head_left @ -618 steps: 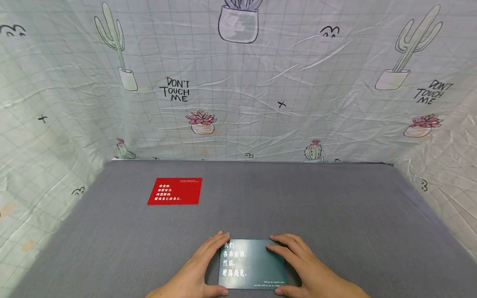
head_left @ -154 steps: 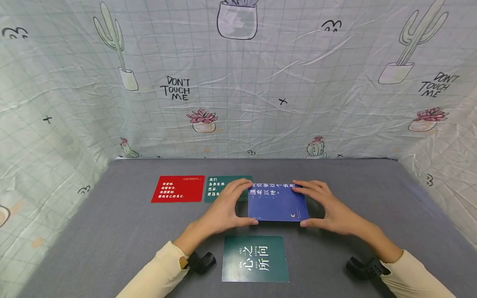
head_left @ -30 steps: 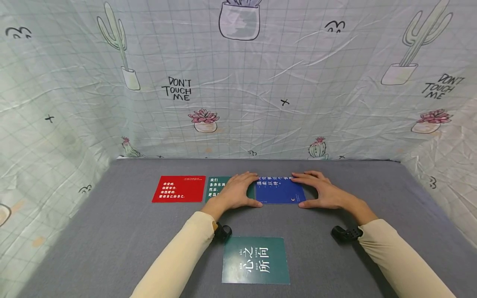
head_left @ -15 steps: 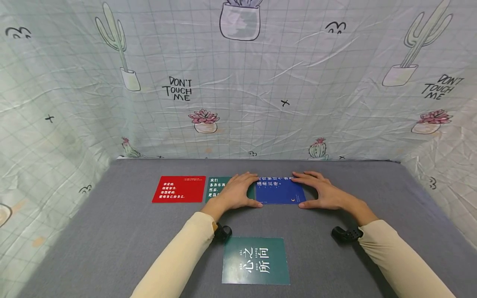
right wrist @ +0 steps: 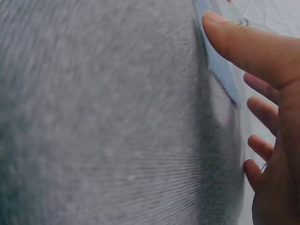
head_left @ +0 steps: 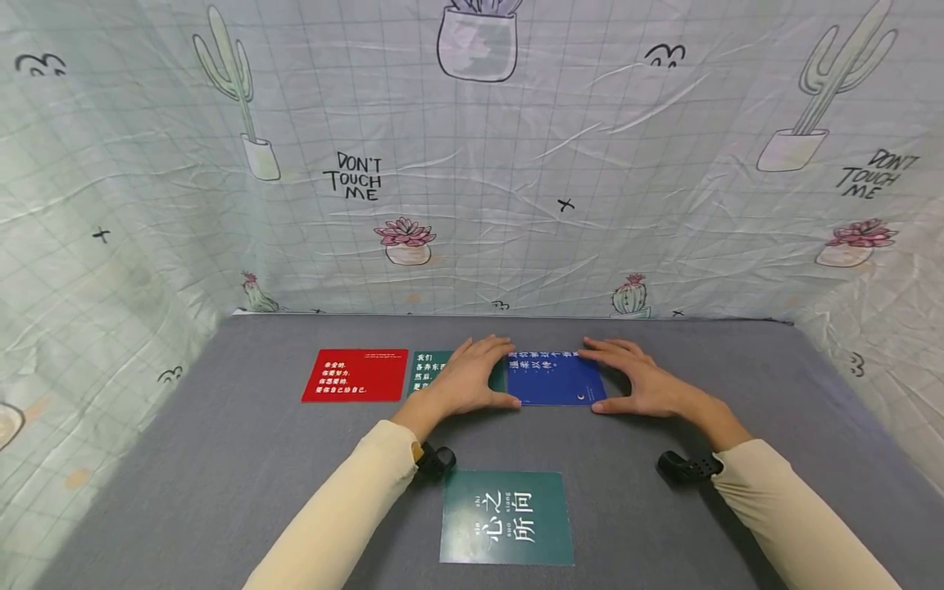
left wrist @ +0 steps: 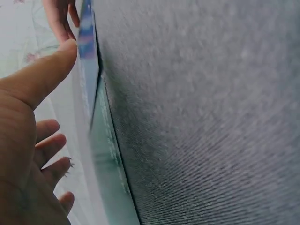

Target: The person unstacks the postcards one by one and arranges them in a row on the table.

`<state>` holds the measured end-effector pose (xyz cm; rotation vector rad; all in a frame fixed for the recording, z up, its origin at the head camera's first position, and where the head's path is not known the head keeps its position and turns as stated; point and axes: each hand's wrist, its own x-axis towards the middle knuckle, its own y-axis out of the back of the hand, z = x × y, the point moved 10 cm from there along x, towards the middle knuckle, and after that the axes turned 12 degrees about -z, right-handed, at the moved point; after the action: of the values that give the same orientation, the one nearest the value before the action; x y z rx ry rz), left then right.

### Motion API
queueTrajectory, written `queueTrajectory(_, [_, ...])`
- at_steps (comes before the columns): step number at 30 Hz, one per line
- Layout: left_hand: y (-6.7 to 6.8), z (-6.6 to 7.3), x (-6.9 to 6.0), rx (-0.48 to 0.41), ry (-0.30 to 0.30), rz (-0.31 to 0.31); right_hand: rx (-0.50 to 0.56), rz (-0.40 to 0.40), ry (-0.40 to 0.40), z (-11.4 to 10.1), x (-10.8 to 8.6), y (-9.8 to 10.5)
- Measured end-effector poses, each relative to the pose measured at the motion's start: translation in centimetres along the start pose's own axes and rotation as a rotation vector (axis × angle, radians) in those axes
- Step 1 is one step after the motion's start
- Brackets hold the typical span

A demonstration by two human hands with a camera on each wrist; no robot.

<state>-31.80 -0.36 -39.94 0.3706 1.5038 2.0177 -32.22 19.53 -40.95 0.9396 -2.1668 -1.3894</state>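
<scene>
A blue card [head_left: 556, 381] with white writing lies at the right end of a row of cards. My left hand [head_left: 468, 378] is at its left edge, thumb by the near corner and fingers spread by the far one. My right hand [head_left: 645, 381] mirrors this at the right edge. Both wrist views show the thumbs close to the card's near edge and the fingers loosely spread; contact is hard to tell. Under my left hand, a teal card [head_left: 425, 370] is partly hidden. To its left is a red card [head_left: 354, 375].
Another teal card [head_left: 507, 518] with large sideways characters lies nearer to me, between the forearms. Grey cloth [head_left: 221, 475] covers the table. A cactus-print curtain [head_left: 479, 164] hangs behind and on both sides.
Since 5 seconds ago, the blue card has moved away from me into line beside the teal one. Over the last half second it lies still while the fingers of both hands spread slightly.
</scene>
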Motion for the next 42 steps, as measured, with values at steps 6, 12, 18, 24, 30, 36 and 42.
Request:
queueTrajectory(6, [0.5,1.2,-1.5,0.025,-0.039,0.050,0.001,0.041,0.031,-0.9,-0.7,0.9])
queueTrajectory(12, [1.0,2.3,-4.1,0.034,-0.074,0.090,-0.009,0.072,0.073,-2.6,-1.2,1.2])
queueTrajectory(18, [0.9,3.5,-6.9,-0.005,-0.105,0.093,-0.013,0.078,0.123,-4.8,-1.9,0.7])
queueTrajectory(24, [0.6,4.0,-10.0,-0.084,-0.129,0.112,0.015,0.056,0.174,-7.4,-2.5,-0.3])
queueTrajectory(30, [-0.4,3.9,-12.6,-0.141,-0.121,0.116,0.022,0.036,0.228,-9.6,-3.3,-1.4])
queueTrajectory(36, [-1.7,3.9,-14.7,-0.210,-0.113,0.099,0.036,0.042,0.236,-11.0,-4.1,-2.5])
queueTrajectory(42, [-3.6,3.8,-16.6,-0.327,-0.101,0.048,0.012,0.049,0.264,-12.9,-5.0,-3.9])
